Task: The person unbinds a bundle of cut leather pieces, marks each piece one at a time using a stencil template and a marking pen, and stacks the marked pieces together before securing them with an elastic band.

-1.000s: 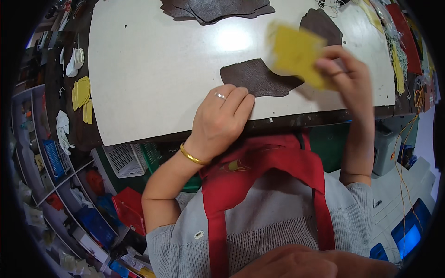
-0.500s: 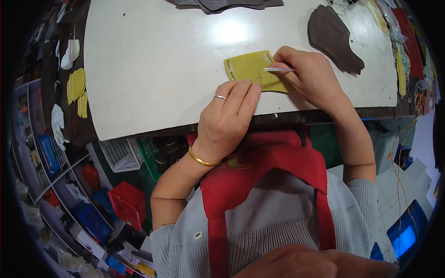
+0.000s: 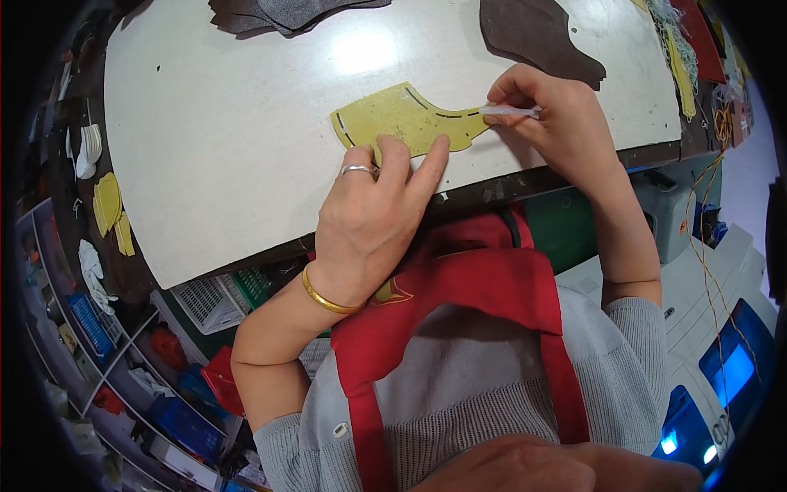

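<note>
A yellow template [image 3: 385, 111] with dark narrow slots along its edges lies flat near the front edge of the white tabletop. My left hand [image 3: 373, 205], with a ring and a gold bangle, rests over its near edge, fingers spread and tips pressing down. In my right hand [image 3: 553, 111] a thin whitish pen [image 3: 508, 110] is pinched between thumb and fingers. The pen's tip meets the template's narrow right end, by the slot there. Whether something lies beneath the template, I cannot tell.
Dark brown leather pieces [image 3: 537, 41] lie at the far right, and a stack of dark pieces [image 3: 287, 12] at the far edge. Yellow pieces [image 3: 106, 205] and a white glove [image 3: 94, 275] sit left of the white board [image 3: 221, 164]. Cords [image 3: 709, 205] hang at right.
The view has shifted, so the table sits further left. My right hand has moved to the template's narrow right end, uncovering its slots. My left fingers have spread apart.
</note>
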